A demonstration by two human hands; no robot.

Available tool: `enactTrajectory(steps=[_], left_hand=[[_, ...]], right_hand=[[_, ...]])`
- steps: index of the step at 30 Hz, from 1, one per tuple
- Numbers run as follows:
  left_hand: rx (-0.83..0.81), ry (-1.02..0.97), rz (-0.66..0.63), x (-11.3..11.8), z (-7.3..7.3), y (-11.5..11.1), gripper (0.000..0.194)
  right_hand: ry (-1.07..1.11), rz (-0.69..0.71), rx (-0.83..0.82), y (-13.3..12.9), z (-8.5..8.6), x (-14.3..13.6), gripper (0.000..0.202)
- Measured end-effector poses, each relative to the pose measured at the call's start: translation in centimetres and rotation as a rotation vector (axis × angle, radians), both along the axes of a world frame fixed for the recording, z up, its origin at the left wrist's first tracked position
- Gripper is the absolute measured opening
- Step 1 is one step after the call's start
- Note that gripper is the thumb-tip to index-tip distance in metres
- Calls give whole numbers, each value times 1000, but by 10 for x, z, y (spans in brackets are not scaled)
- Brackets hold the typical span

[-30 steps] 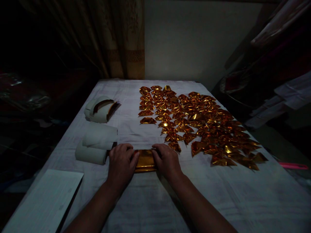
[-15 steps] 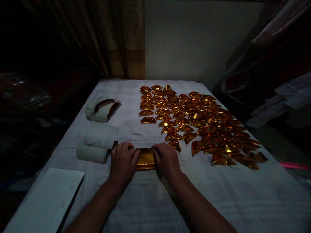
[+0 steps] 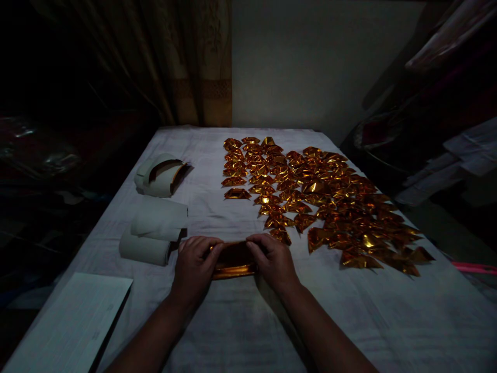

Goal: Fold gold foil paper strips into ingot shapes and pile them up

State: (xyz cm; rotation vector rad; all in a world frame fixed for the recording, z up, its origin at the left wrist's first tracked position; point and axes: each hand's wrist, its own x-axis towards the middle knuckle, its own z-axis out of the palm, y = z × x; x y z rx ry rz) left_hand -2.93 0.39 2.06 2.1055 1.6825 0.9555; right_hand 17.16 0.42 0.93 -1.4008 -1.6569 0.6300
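Note:
Between my two hands is a piece of gold foil paper [image 3: 235, 259], folded into a wide strip with a bright lower edge. My left hand [image 3: 196, 264] pinches its left end between thumb and fingers. At the other end, my right hand [image 3: 275, 261] grips it the same way. The upper edge is lifted a little and the inner face looks dark. Just beyond and to the right lie many folded gold foil ingots [image 3: 267, 189], set in rows and a dense cluster.
Curled pale sheets [image 3: 155, 217] lie left of my left hand, with more curled sheets [image 3: 163, 173] behind them. A flat white board or booklet [image 3: 73, 321] rests at the near left. A whitish cloth [image 3: 240, 321] covers the table. Curtain [image 3: 194, 62] and wall [image 3: 295, 67] stand behind.
The gold foil paper lay flatter before; now its upper edge is raised and its face is tilted. My hands have moved slightly apart and a little nearer to me.

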Motion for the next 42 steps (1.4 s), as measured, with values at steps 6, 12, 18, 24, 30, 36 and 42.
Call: enactTrajectory(steps=[6, 12, 18, 24, 30, 36, 42], left_hand=[[-21, 6, 16, 0, 1, -3, 28], [-30, 136, -16, 1, -3, -1, 25], [-5, 220, -114, 2, -5, 0, 17], [-10, 204, -134, -1, -8, 4, 19], [-39, 188, -121, 0, -8, 4, 18], [-54, 169, -122, 0, -9, 6, 17], [-60, 163, -123, -1, -9, 8, 16]], right_hand=[[-21, 14, -5, -2, 4, 1, 14], [-249, -22, 22, 0, -1, -4, 14], [-471, -2, 67, 1, -3, -3, 10], [-517, 268, 274, -6, -1, -4, 11], [-493, 493, 253, -9, 0, -1, 10], [-590, 675, 211, -24, 11, -2, 35], [-655, 718, 121, -39, 22, -3, 46]])
